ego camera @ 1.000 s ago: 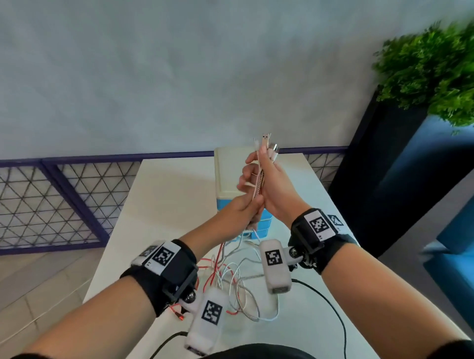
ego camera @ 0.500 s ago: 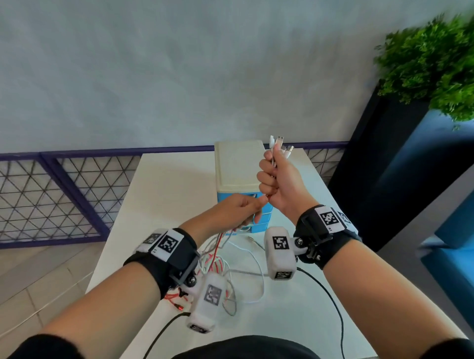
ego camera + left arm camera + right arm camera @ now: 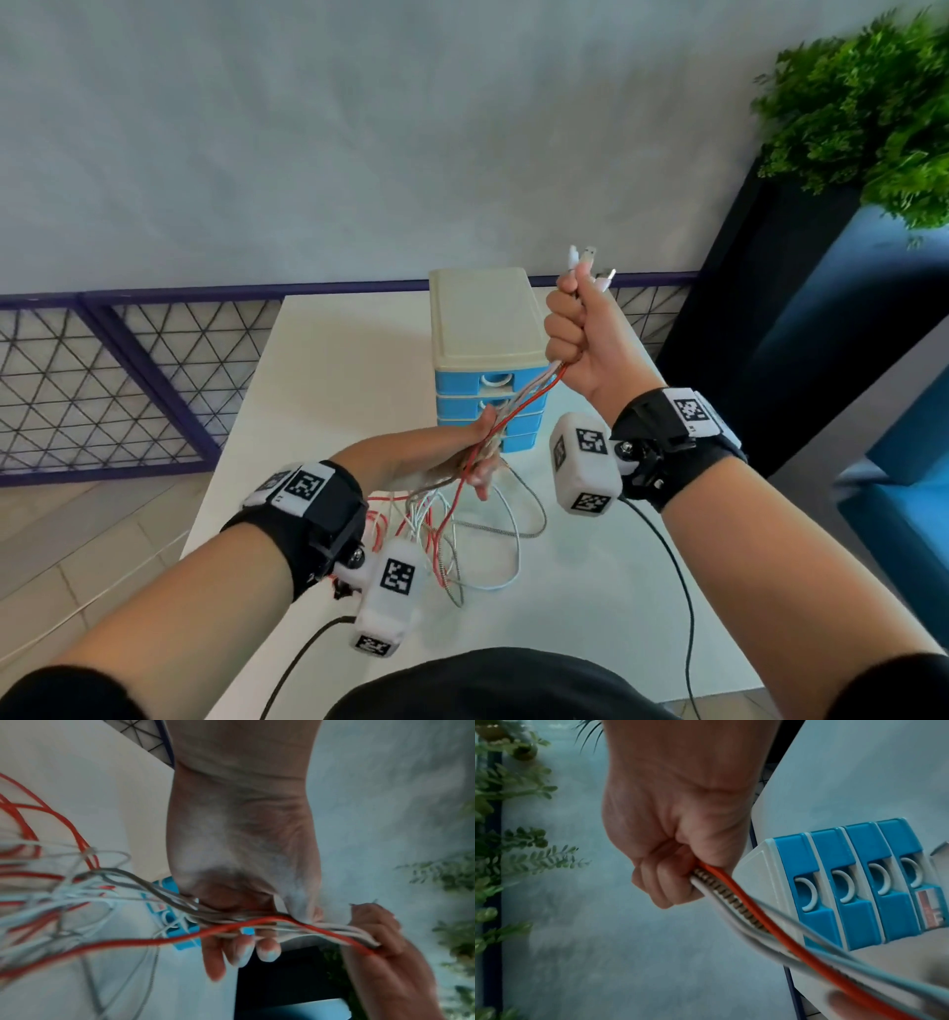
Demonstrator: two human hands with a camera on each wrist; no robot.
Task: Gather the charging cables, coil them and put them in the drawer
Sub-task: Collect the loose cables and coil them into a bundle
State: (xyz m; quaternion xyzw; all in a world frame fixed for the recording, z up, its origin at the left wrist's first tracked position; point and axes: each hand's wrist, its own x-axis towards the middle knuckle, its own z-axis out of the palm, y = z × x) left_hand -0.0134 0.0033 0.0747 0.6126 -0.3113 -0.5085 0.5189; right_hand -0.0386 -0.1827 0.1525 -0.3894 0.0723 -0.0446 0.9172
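Observation:
My right hand is raised in a fist round a bundle of charging cables, with the plugs sticking out above it. The red, white and braided cables leave the bottom of the right hand and run taut down to my left hand. There the left hand holds the cables between thumb and fingers. The rest of the cables hang in a loose tangle onto the white table. Behind them stands the small drawer unit, all its blue drawers closed.
A purple mesh railing runs along the table's far edge and left side. At the right stands a dark planter with a green plant. Black leads trail from the wrist cameras over the near table.
My right hand has risen and moved right with the plug ends, drawing the bundle taut. My left hand has dropped lower along the cables, and the two hands are now apart.

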